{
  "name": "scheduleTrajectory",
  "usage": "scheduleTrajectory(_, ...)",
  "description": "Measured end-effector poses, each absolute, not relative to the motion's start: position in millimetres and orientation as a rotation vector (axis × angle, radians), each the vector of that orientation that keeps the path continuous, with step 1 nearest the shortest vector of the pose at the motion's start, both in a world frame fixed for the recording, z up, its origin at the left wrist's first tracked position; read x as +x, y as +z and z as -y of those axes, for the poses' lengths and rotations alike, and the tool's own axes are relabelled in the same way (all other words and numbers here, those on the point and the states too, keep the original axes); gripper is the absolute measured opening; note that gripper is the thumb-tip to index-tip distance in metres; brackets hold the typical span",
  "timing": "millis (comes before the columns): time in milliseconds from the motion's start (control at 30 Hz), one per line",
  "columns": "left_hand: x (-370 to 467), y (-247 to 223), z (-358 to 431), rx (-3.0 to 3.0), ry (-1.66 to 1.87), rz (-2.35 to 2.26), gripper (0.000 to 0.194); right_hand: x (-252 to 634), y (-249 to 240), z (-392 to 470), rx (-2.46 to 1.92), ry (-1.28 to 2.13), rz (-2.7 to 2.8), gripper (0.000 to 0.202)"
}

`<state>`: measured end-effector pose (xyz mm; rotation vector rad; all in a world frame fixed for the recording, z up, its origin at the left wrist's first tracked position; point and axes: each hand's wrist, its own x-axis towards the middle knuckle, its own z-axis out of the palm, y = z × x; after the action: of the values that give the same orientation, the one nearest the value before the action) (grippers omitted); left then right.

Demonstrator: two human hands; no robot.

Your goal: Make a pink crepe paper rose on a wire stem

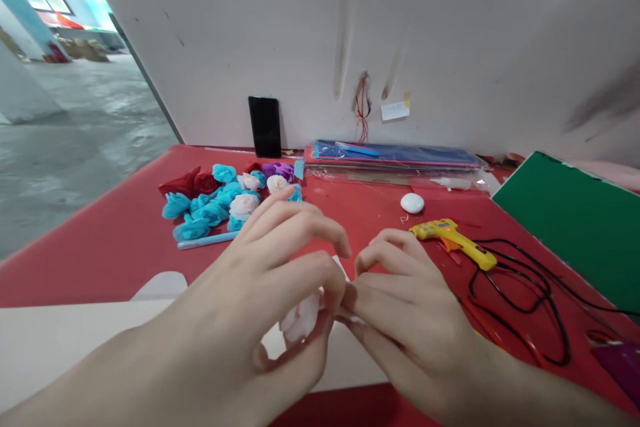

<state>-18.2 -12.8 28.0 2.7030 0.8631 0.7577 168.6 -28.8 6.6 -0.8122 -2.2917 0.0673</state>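
Observation:
My left hand (280, 280) is closed around a pale pink paper flower (301, 317), its thumb and forefinger pinching the flower's right side. Right beside it, my right hand (400, 300) pinches the flower's narrow end, and the fingertips of both hands meet. Much of the flower is hidden behind my left fingers. Both hands are above a white sheet (345, 360) on the red table. Beyond my left hand lies a pile of finished-looking flowers: blue ones (213, 210), pale pink ones (244, 205), red ones (187, 183) and a purple one (278, 170).
A yellow glue gun (455, 240) with a looping black cord (550, 300) lies right of my hands. A white oval object (413, 203) sits behind it. A green board (575, 233) leans at the right. A black phone (265, 127) stands against the white panel (250, 27).

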Motion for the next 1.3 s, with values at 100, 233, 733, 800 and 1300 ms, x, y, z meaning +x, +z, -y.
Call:
scheduleTrajectory(100,-17.1,26.7,10.9,2.800,0.822,-0.842,0.019,168.9,7.6,28.2,-0.871,0.196,2.294,0.022)
scheduleTrajectory(233,-15.5,22.7,8.8,2.892,0.913,-0.810,0.021,169.4,7.9,26.6,-0.919,0.315,2.267,0.020)
scheduleTrajectory(733,-17.6,23.4,1.1,2.951,0.820,-0.812,0.020,180.4,18.0,30.3,-1.175,0.912,2.196,0.025)
scheduleTrajectory(800,-17.0,22.1,0.6,2.886,0.778,-0.805,0.020,180.4,18.5,31.3,-1.173,0.906,2.213,0.025)
scheduleTrajectory(1300,-11.9,16.9,1.0,2.554,0.731,-0.871,0.022,168.4,8.4,30.8,-0.979,0.152,2.452,0.016)
